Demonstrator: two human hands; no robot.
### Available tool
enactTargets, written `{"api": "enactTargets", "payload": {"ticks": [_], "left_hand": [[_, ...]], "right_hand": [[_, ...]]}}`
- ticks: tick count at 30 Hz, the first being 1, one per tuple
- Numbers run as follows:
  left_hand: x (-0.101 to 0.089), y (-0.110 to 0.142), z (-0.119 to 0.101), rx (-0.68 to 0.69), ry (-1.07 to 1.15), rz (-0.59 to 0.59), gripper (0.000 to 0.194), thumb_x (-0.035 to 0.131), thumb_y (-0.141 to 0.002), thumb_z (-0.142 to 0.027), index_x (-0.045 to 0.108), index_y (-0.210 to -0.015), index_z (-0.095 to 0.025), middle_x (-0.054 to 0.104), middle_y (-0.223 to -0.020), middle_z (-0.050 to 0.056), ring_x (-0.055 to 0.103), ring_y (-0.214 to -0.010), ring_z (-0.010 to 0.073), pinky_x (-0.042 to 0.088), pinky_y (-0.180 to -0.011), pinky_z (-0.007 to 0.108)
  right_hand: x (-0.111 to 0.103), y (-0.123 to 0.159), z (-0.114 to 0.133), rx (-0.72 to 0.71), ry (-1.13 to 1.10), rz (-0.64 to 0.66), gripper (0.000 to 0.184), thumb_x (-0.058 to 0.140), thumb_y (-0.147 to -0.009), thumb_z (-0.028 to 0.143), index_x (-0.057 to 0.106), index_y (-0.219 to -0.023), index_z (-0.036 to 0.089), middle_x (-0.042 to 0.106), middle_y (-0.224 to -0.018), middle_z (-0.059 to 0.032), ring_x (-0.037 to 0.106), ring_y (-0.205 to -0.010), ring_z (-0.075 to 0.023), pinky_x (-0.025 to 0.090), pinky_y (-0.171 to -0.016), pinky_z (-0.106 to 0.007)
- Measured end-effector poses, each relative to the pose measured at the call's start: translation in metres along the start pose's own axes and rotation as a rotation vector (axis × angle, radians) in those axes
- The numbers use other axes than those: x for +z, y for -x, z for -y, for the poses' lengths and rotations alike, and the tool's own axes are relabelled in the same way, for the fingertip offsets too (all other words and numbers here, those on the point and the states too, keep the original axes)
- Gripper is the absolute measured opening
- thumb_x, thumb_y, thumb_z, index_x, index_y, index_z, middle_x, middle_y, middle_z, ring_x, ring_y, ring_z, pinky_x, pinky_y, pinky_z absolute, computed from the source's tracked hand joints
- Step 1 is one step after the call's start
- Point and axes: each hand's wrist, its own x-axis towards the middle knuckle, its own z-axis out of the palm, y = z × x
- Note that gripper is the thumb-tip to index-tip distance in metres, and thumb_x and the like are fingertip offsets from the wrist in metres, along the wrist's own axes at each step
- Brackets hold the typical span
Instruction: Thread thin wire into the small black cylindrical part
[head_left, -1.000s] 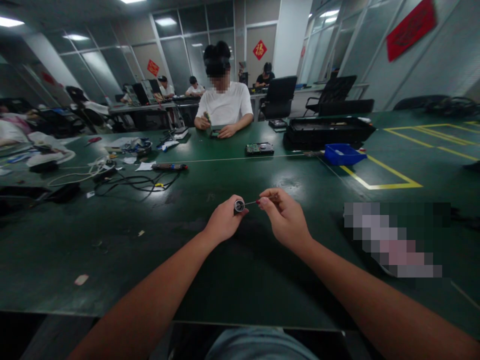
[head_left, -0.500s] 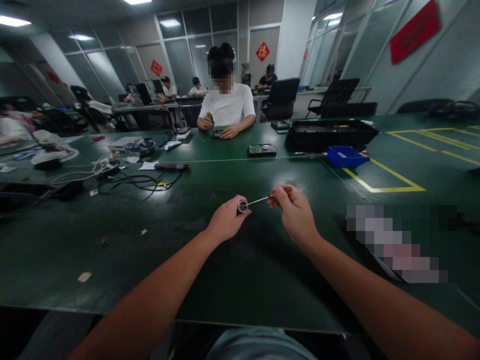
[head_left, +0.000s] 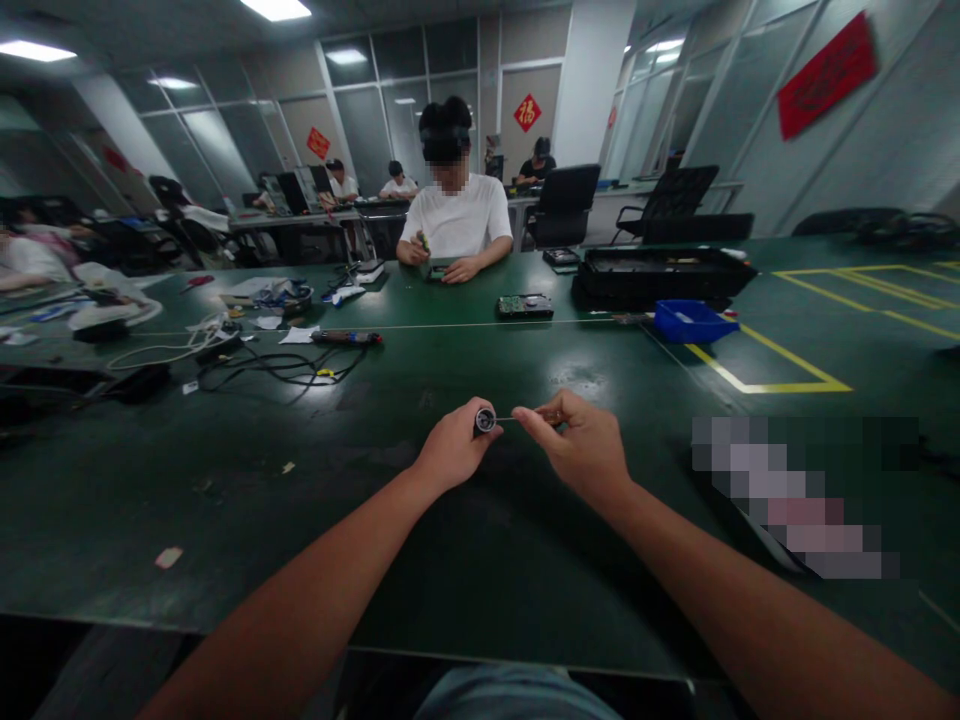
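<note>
My left hand [head_left: 450,448] is wrapped round a dark cylinder [head_left: 485,421], whose round end with a silvery rim faces me. A thin metal rod [head_left: 506,419] runs sideways from the rim of that cylinder to my right hand [head_left: 586,440]. The thumb and fingers of my right hand pinch the rod, hiding its other end. Whether the rod's tip is inside the cylinder or only against its rim, I cannot tell. Both hands are held over the green table [head_left: 420,560], close to each other.
Across the table a person in a white shirt [head_left: 459,222] handles a small device. A hard drive [head_left: 525,307], a blue bin [head_left: 694,321] and a long black tray [head_left: 660,275] lie beyond my hands. Cables [head_left: 281,370] and a pen-like tool [head_left: 347,338] are left; a blurred-out object [head_left: 795,500] is right.
My right hand has moved left and slightly down, nearer the cylinder, so less of the rod shows. The rod lies more level. My left hand still grips the cylinder, almost unmoved.
</note>
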Motion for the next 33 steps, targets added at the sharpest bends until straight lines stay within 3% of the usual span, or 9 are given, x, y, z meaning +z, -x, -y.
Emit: {"api": "enactTargets", "payload": {"ticks": [6, 9, 12, 14, 18, 21, 23, 27, 33], "left_hand": [[-0.002, -0.001, -0.001, -0.012, -0.008, -0.003, 0.014, 0.058, -0.089, -0.031, 0.056, -0.1, -0.022, 0.065, -0.093, 0.002, 0.059, -0.082, 0.0178, 0.042, -0.071, 0.029], [-0.002, -0.001, -0.001, -0.016, -0.021, -0.009, 0.013, 0.059, -0.089, -0.029, 0.055, -0.099, -0.022, 0.065, -0.092, 0.001, 0.059, -0.082, 0.0175, 0.041, -0.071, 0.029], [-0.002, -0.001, -0.001, -0.017, -0.027, -0.017, 0.013, 0.059, -0.089, -0.03, 0.055, -0.1, -0.023, 0.065, -0.091, 0.001, 0.058, -0.08, 0.0169, 0.04, -0.069, 0.028], [-0.002, -0.002, -0.002, -0.029, -0.042, -0.034, 0.013, 0.059, -0.089, -0.03, 0.054, -0.1, -0.023, 0.064, -0.091, 0.001, 0.058, -0.079, 0.0167, 0.039, -0.068, 0.028], [-0.005, -0.002, -0.003, -0.019, -0.081, -0.04, 0.013, 0.059, -0.089, -0.028, 0.055, -0.1, -0.023, 0.064, -0.091, 0.001, 0.058, -0.079, 0.0168, 0.04, -0.069, 0.028], [-0.007, -0.003, -0.003, 0.03, -0.116, -0.027, 0.011, 0.058, -0.089, -0.029, 0.055, -0.099, -0.024, 0.064, -0.094, 0.0, 0.059, -0.081, 0.0169, 0.04, -0.07, 0.028], [-0.007, -0.004, -0.002, 0.001, -0.136, -0.031, 0.011, 0.059, -0.089, -0.03, 0.056, -0.099, -0.024, 0.065, -0.094, 0.001, 0.059, -0.082, 0.0177, 0.039, -0.069, 0.029], [-0.006, -0.005, 0.0, -0.054, -0.12, 0.013, 0.014, 0.061, -0.089, -0.03, 0.057, -0.1, -0.024, 0.065, -0.092, 0.001, 0.059, -0.08, 0.0175, 0.04, -0.069, 0.029], [-0.006, -0.002, -0.004, -0.041, -0.054, 0.006, 0.015, 0.06, -0.088, -0.029, 0.057, -0.101, -0.024, 0.065, -0.091, 0.0, 0.059, -0.079, 0.0166, 0.041, -0.07, 0.028]], "right_hand": [[-0.003, 0.001, 0.003, -0.211, -0.068, 0.145, 0.011, 0.052, -0.092, 0.026, 0.059, -0.098, 0.02, 0.068, -0.089, -0.006, 0.065, -0.081, -0.019, 0.048, -0.072, -0.032], [-0.004, 0.002, 0.003, -0.198, -0.064, 0.214, 0.013, 0.047, -0.096, 0.027, 0.059, -0.096, 0.021, 0.065, -0.082, -0.0039, 0.061, -0.074, -0.0179, 0.046, -0.069, -0.033], [-0.001, 0.002, 0.001, -0.061, -0.189, 0.178, 0.015, 0.047, -0.097, 0.031, 0.057, -0.101, 0.022, 0.062, -0.078, -0.0015, 0.06, -0.069, -0.0166, 0.045, -0.066, -0.033], [0.005, 0.0, -0.003, 0.063, -0.415, 0.102, 0.016, 0.053, -0.094, 0.033, 0.056, -0.106, 0.022, 0.065, -0.086, -0.0027, 0.064, -0.076, -0.0173, 0.049, -0.071, -0.033], [0.016, -0.007, -0.014, 0.278, -0.771, 0.04, 0.022, 0.059, -0.089, 0.042, 0.062, -0.094, 0.02, 0.065, -0.084, -0.0032, 0.064, -0.077, -0.0169, 0.053, -0.077, -0.035], [0.02, -0.013, -0.022, 0.463, -0.94, 0.042, 0.025, 0.061, -0.086, 0.045, 0.061, -0.085, 0.019, 0.06, -0.073, -0.0001, 0.06, -0.065, -0.0144, 0.054, -0.069, -0.033], [0.021, -0.014, -0.025, 0.477, -0.933, 0.029, 0.025, 0.062, -0.086, 0.044, 0.061, -0.082, 0.02, 0.058, -0.07, 0.0009, 0.058, -0.062, -0.0133, 0.053, -0.065, -0.031], [0.021, -0.011, -0.024, 0.337, -0.794, -0.067, 0.023, 0.059, -0.089, 0.043, 0.06, -0.089, 0.021, 0.063, -0.079, -0.0009, 0.062, -0.069, -0.0145, 0.053, -0.07, -0.032], [0.017, -0.006, -0.014, 0.175, -0.549, -0.031, 0.022, 0.053, -0.094, 0.041, 0.059, -0.095, 0.02, 0.066, -0.083, -0.0039, 0.065, -0.075, -0.0175, 0.053, -0.073, -0.035]]}}
